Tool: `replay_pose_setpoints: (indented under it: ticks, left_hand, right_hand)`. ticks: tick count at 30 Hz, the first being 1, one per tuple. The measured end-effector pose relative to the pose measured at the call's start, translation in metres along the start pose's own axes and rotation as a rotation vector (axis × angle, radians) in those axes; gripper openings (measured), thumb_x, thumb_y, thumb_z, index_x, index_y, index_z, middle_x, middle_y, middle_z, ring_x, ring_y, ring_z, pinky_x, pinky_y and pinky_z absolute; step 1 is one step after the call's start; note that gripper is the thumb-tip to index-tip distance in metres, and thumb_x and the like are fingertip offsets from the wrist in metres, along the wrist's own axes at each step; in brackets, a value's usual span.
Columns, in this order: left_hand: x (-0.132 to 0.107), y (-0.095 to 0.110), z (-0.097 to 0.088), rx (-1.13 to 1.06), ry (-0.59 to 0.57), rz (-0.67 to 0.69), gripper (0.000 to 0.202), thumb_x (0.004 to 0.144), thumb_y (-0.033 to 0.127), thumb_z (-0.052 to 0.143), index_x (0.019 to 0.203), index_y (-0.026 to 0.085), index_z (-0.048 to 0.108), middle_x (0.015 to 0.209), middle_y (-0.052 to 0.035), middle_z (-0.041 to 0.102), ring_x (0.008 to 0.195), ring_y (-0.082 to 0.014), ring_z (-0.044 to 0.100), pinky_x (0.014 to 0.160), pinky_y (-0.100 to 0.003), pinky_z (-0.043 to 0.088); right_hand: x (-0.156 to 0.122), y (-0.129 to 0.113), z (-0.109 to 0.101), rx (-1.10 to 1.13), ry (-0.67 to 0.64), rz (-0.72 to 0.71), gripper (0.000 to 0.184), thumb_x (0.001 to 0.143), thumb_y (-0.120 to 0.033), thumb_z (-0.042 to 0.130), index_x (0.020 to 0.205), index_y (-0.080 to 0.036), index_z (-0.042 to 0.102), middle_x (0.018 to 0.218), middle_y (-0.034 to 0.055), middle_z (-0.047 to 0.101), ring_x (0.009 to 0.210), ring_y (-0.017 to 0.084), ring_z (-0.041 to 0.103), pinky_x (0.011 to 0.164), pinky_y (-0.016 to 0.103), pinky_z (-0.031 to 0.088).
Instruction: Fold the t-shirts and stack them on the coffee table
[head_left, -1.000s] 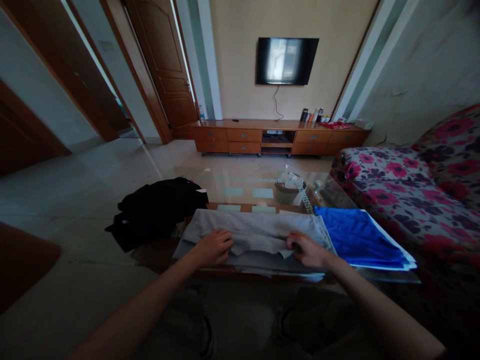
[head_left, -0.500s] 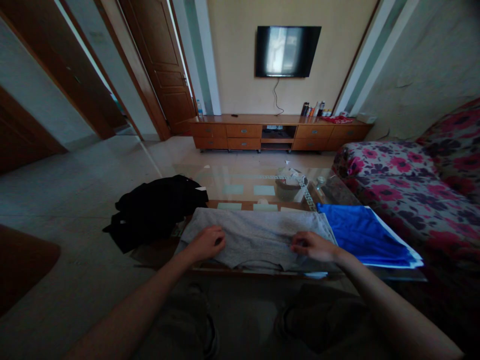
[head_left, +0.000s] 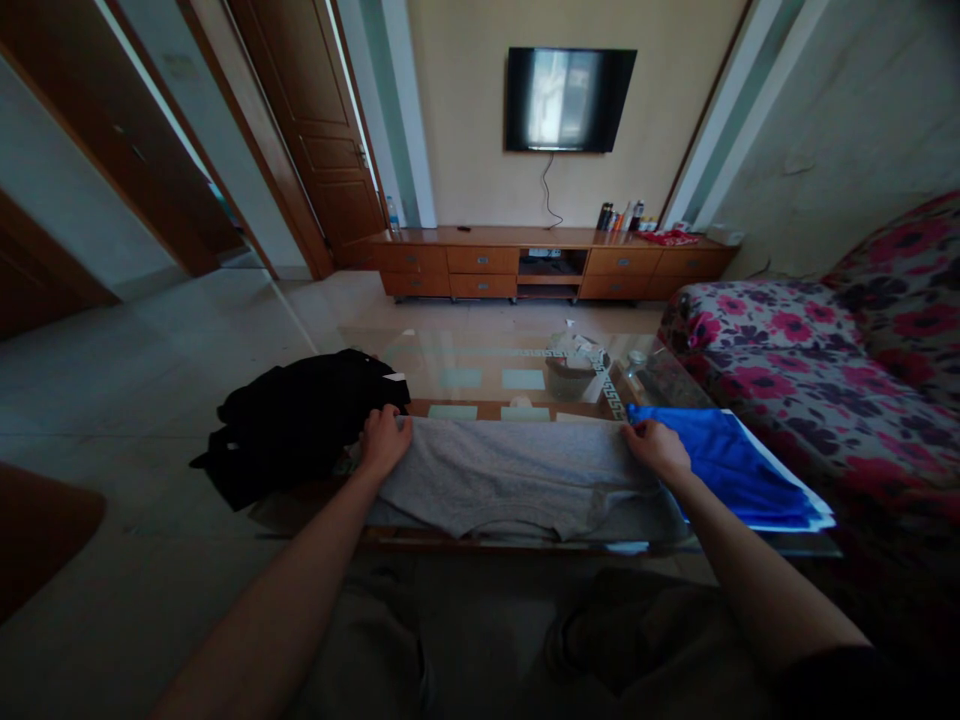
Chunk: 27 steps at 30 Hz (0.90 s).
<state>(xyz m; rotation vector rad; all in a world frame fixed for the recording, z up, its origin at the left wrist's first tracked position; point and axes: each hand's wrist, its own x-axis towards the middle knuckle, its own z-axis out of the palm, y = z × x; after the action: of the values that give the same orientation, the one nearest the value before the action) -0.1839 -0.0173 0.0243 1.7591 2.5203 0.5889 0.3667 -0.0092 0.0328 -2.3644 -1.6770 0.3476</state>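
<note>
A grey T-shirt (head_left: 510, 470), folded into a wide strip with its neckline toward me, lies on the glass coffee table (head_left: 480, 350). My left hand (head_left: 385, 442) is closed on its far left corner, the fingertips curled over the edge. At the far right corner, my right hand (head_left: 658, 447) pinches the cloth between thumb and fingers. Just beyond that hand, a folded blue garment (head_left: 724, 465) rests on the table with a white layer under it. A pile of black clothing (head_left: 300, 420) sits left of my left hand.
A basket (head_left: 571, 375) with white crumpled stuff shows toward the table's far side, near a small glass jar (head_left: 635, 362). The flowered sofa (head_left: 787, 370) borders the table on the right. Beyond stands a low wooden cabinet (head_left: 480, 262) beneath a television (head_left: 570, 100).
Both hands have moved away from me and outward, from lying over the middle of the T-shirt to its far corners, where they now grip the cloth. My view has shifted slightly.
</note>
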Motion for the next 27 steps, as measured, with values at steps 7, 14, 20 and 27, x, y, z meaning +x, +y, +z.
replay_pose_setpoints:
  ticks: [7,14,20,27]
  left_hand:
    - [0.003,0.001,0.003,0.011,0.038,0.094,0.02,0.095,0.032,0.047,0.097,0.023,0.065,0.104,-0.0106,0.055,0.098,-0.0272,0.058,0.082,-0.037,0.046]
    - [0.006,0.015,-0.006,-0.066,0.15,0.145,0.026,0.1,0.031,0.041,0.108,0.022,0.064,0.109,-0.0108,0.055,0.103,-0.0252,0.057,0.092,-0.036,0.044]
    - [0.009,0.006,0.004,-0.078,0.078,0.163,0.033,0.096,0.033,0.046,0.126,0.021,0.056,0.11,-0.0113,0.058,0.102,-0.0257,0.06,0.093,-0.036,0.045]
    - [0.009,-0.01,0.001,-0.096,-0.021,0.232,0.023,0.09,0.03,0.05,0.111,0.021,0.056,0.1,-0.0071,0.063,0.093,-0.0224,0.063,0.088,-0.033,0.048]
  right_hand:
    - [0.008,0.003,0.003,0.117,0.0,-0.023,0.043,0.093,-0.054,0.051,0.091,-0.017,0.073,0.091,0.015,0.075,0.09,0.029,0.071,0.075,0.033,0.049]
    - [0.01,0.0,0.004,0.208,0.136,-0.041,0.04,0.099,-0.049,0.043,0.103,-0.017,0.067,0.099,0.0135,0.074,0.091,0.026,0.069,0.076,0.03,0.047]
    - [0.007,-0.002,0.01,0.107,0.07,-0.015,0.048,0.101,-0.052,0.041,0.121,-0.014,0.06,0.104,0.0191,0.073,0.101,0.031,0.069,0.084,0.034,0.047]
    - [0.008,0.002,0.003,0.056,-0.015,-0.091,0.047,0.096,-0.054,0.05,0.111,-0.013,0.068,0.105,0.0186,0.074,0.1,0.031,0.07,0.078,0.031,0.047]
